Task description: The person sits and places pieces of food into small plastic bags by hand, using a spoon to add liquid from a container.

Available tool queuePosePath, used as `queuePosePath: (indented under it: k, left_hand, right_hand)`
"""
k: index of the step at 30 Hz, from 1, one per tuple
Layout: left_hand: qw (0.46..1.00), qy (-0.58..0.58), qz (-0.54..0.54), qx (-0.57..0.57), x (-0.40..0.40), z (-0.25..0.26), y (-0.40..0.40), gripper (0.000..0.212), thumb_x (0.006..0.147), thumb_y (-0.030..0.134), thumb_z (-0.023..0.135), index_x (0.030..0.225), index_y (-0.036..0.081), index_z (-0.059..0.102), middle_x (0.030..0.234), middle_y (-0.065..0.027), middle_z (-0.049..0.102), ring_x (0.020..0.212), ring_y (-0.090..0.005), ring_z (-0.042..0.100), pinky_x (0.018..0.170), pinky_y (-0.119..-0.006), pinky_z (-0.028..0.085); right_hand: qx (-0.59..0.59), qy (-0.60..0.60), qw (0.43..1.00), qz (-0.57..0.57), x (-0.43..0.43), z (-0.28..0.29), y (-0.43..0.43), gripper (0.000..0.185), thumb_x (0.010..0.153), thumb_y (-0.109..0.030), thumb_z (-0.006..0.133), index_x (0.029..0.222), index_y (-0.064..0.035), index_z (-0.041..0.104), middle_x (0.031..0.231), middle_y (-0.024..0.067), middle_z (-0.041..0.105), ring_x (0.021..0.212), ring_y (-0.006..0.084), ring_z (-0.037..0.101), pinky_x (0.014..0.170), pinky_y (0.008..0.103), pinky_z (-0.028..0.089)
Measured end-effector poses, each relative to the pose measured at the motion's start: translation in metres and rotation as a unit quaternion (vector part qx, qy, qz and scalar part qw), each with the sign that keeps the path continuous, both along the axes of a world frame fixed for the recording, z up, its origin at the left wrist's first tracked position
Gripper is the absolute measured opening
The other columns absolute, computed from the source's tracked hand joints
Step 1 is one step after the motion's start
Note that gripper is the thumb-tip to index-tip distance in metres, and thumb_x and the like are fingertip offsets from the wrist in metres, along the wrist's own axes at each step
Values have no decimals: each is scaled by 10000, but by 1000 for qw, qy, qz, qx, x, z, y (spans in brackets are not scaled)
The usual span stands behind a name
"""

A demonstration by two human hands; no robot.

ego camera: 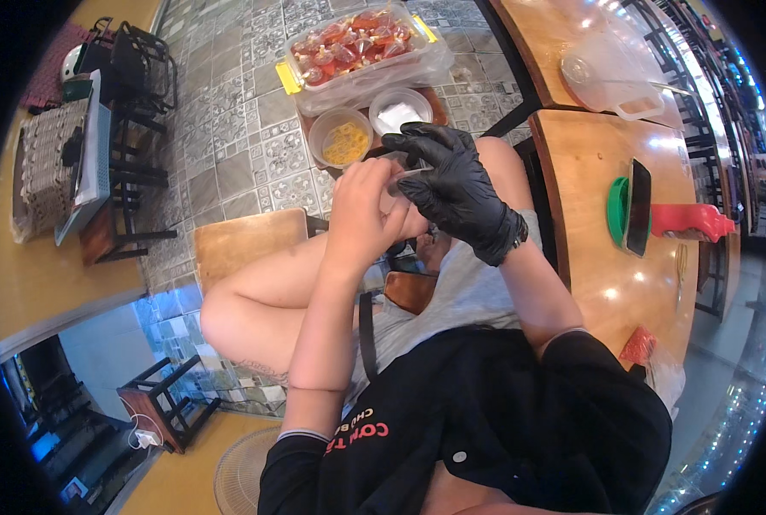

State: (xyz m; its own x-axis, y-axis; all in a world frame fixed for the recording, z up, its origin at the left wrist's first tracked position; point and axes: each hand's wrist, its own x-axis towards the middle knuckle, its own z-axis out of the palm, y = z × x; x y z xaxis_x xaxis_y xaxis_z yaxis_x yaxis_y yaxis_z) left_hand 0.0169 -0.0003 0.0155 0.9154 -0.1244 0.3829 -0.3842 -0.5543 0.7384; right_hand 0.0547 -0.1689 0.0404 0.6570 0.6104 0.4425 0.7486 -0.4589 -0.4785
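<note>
My left hand [365,209], bare, is pinching a small clear plastic bag [397,183] above my lap. Facing it, my right hand [457,187] wears a black glove and has its thumb and fingers at the bag's other side; the bag's contents are hard to make out. Just beyond the hands stands a round clear tub of yellow rubber bands [346,144]. Beside it, a second round tub [400,114] holds something white. Behind both, a clear plastic box with yellow clips [338,85] is filled with tied bags of red liquid [351,46].
A wooden table [589,270] at right bears a phone [637,206], a green lid [617,209], a red squeeze bottle [692,223] and a translucent pitcher [605,84]. A wooden stool [251,241] stands left of my legs. A fan [245,473] is at lower left.
</note>
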Motion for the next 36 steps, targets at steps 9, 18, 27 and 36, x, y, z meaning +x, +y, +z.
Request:
queuePosePath:
  k: [9,18,27,36]
  left_hand:
    - [964,130,3,-231,-13,-17,-11,211,859,129,653,948,13,501,874,-95,570,838,-182,555,761,-312,453]
    - [956,164,5,-243,-18,-10,-26,231,896,158,662,1009,36,501,897,-34,529,832,-115,492,751,-259,427]
    - [954,138,16,-265,-21,-25,-21,174,905,131,647,974,46,511,892,-18,532,838,-98,500,749,-254,424]
    - [924,174,9,-339,-27,0,-29,186,897,116,658,1002,50,519,901,1,534,848,-88,498,766,-233,408]
  right_hand:
    - [226,-149,915,-300,19,47,-120,163,833,-50,667,991,-6,673,1039,127,676,986,240,622,876,335,468]
    - [126,-86,839,-522,106,118,-327,442,801,-317,729,1118,-23,633,861,62,662,730,135,583,666,288,467]
    - [132,68,952,-266,164,124,-313,207,929,-182,605,1041,-26,681,919,24,650,706,98,586,657,257,498]
    - [97,140,928,-331,141,145,-317,279,917,-258,574,944,9,653,772,102,663,585,156,647,568,269,533]
